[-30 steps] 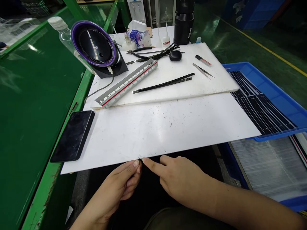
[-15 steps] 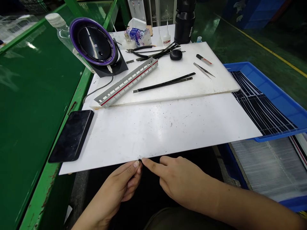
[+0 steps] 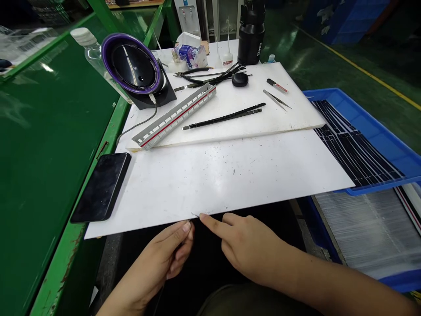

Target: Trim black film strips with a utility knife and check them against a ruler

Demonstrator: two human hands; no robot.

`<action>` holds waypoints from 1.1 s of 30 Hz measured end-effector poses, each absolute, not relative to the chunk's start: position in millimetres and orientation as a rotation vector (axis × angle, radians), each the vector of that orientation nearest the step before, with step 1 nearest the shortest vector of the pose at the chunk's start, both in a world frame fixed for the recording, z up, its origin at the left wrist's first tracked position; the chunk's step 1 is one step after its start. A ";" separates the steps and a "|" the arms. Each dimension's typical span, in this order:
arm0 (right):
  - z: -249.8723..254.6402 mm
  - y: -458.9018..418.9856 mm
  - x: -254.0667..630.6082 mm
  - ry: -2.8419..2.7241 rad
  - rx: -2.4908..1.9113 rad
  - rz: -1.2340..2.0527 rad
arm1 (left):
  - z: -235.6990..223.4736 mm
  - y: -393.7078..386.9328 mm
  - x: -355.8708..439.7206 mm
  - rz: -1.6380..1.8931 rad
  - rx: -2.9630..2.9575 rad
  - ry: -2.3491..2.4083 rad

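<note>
My left hand (image 3: 164,259) is below the near edge of the large white board (image 3: 230,175), fingers curled and thumb tip close to the edge. A thin dark line runs down from under this hand; I cannot make out what it grips. My right hand (image 3: 246,250) is beside it. Its index finger is stretched out, with the tip touching the board's edge next to small dark specks. Nothing shows in the right hand.
A thicker white board (image 3: 237,105) behind carries a slotted metal ruler (image 3: 174,116), black strips (image 3: 223,116), tweezers (image 3: 276,98), pliers and a black bottle (image 3: 251,33). A purple-rimmed round device (image 3: 131,63) and a phone (image 3: 101,186) sit left. A blue tray (image 3: 378,127) of dark strips is right.
My right index fingertip has drawn slightly away from my left thumb along the board's edge. The view has shifted a little; the things on the boards have not moved.
</note>
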State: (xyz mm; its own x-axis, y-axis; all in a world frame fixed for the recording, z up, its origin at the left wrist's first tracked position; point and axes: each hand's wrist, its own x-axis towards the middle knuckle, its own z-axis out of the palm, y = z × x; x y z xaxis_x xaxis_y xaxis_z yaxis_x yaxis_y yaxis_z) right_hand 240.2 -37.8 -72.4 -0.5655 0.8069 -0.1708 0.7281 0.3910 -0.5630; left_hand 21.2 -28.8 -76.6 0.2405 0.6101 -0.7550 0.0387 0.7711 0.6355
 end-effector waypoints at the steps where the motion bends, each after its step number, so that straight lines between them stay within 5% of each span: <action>1: -70.1 -37.2 243.2 -2.459 -1.386 0.961 | -75.6 -29.9 21.1 0.425 0.611 1.275; 33: -67.5 -34.8 243.0 -2.437 -1.390 1.006 | -78.7 -33.4 21.5 0.518 0.394 1.181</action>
State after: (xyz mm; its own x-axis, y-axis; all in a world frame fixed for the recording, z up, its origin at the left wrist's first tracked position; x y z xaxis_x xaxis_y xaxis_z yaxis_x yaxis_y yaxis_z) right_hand 243.0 -34.8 -67.5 -0.5547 0.8120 -0.1815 0.7037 0.3414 -0.6231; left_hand 21.5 -33.4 -78.7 0.2873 0.5741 -0.7667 -0.1756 0.8185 0.5470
